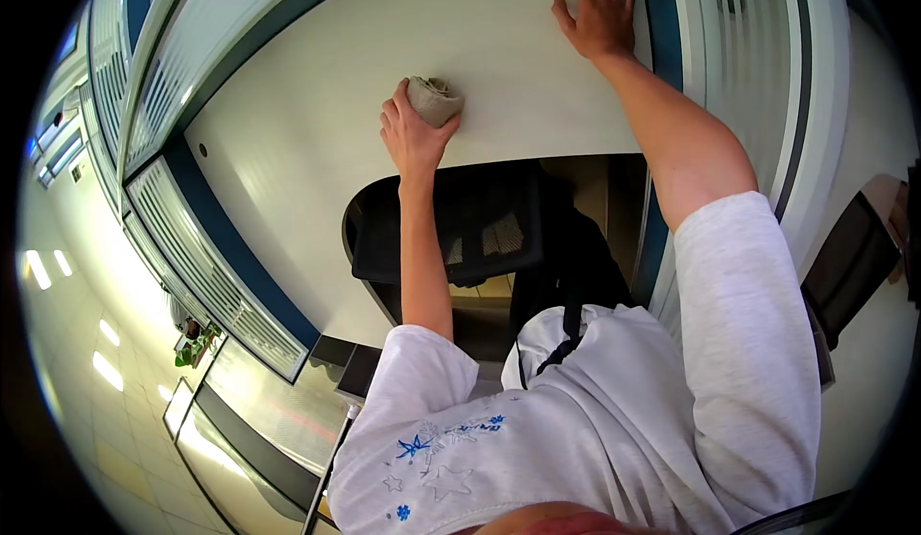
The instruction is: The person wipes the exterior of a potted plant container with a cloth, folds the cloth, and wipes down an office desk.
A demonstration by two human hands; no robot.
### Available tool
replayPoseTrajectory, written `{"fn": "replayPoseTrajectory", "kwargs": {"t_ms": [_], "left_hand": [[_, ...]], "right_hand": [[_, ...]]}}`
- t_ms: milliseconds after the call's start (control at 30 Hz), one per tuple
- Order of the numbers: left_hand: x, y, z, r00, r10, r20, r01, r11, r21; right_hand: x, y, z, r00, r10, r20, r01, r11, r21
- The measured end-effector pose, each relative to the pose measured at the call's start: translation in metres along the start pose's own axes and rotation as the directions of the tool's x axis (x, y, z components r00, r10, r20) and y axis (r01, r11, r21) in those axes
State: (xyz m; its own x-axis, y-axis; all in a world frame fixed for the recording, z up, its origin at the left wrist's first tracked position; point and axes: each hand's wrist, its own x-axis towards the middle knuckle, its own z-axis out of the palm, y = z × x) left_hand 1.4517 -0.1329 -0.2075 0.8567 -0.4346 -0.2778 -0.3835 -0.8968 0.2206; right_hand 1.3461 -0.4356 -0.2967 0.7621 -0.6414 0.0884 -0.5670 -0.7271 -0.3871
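A rolled or bunched beige-grey cloth [435,101] rests on the white desk top [317,84]. My left hand [413,132] is wrapped round its left and near sides, with the thumb at the right. Farther off to the right, my right hand [602,12] lies on the desk near its blue edge strip, fingers spread, holding nothing.
A black mesh chair [451,233] stands at the desk's near edge, in front of my body. Partitions with striped glass [216,257] border the desk on the left and right. A potted plant [197,343] is at the lower left, and another dark chair [849,261] is at the far right.
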Motion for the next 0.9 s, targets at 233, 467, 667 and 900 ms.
{"fn": "replayPoseTrajectory", "kwargs": {"t_ms": [233, 467, 667, 900], "left_hand": [[0.01, -0.043, -0.015, 0.996, -0.058, 0.062, 0.084, 0.619, -0.781], [0.023, -0.064, -0.013, 1.0, -0.004, 0.018, 0.014, 0.829, -0.559], [0.028, -0.053, -0.009, 0.999, 0.017, 0.029, -0.005, 0.934, -0.358], [0.015, -0.041, -0.012, 0.973, 0.045, -0.227, -0.036, 0.998, 0.047]], "right_hand": [[0.001, 0.001, -0.003, 1.0, 0.012, 0.025, -0.012, 1.0, 0.0], [0.001, 0.001, -0.002, 1.0, 0.01, 0.009, -0.01, 1.0, 0.011], [0.0, -0.001, 0.002, 1.0, 0.024, 0.005, -0.024, 1.0, -0.01], [0.0, 0.002, 0.003, 0.997, -0.034, -0.063, 0.033, 0.999, -0.012]]}}
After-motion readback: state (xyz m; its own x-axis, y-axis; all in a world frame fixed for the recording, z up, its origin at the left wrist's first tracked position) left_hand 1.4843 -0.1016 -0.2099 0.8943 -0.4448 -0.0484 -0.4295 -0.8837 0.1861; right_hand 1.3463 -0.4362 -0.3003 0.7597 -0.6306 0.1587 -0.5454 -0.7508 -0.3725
